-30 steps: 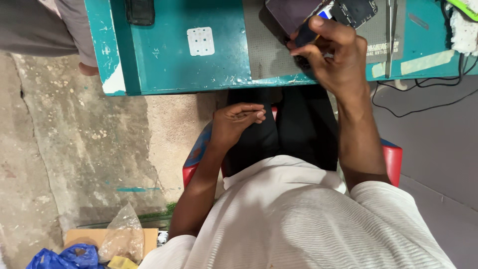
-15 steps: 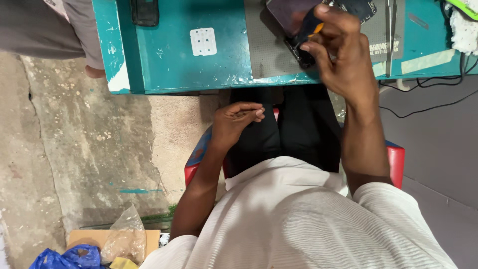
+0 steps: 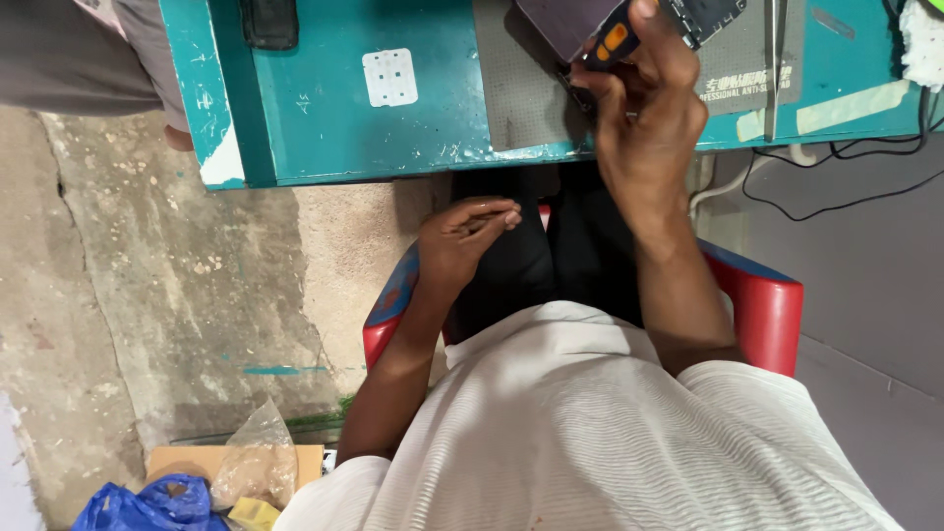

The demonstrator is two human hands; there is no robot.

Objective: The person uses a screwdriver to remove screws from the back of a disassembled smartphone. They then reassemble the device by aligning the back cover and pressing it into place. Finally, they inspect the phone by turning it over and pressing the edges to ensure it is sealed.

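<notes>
My right hand [image 3: 644,118] is raised over the grey work mat [image 3: 521,88] on the teal table [image 3: 324,128]. It grips a dark hand tool with orange buttons [image 3: 612,39]. The tool's tip is hidden behind my fingers, close to an opened dark phone [image 3: 703,15] and a purple-grey phone back [image 3: 560,20] at the table's far edge. My left hand [image 3: 467,236] rests on my dark trousers below the table edge, fingers curled together, with nothing visible in it.
A small white square plate [image 3: 390,77] and a black object [image 3: 268,20] lie on the table. Black cables [image 3: 836,197] hang at the right. I sit on a red chair [image 3: 762,305]. Another person's grey clothing [image 3: 88,49] shows top left. Bags and a cardboard box [image 3: 197,472] sit on the concrete floor.
My right hand has shifted slightly up and turned the tool, so its orange buttons now show. My left hand has stayed on my lap.
</notes>
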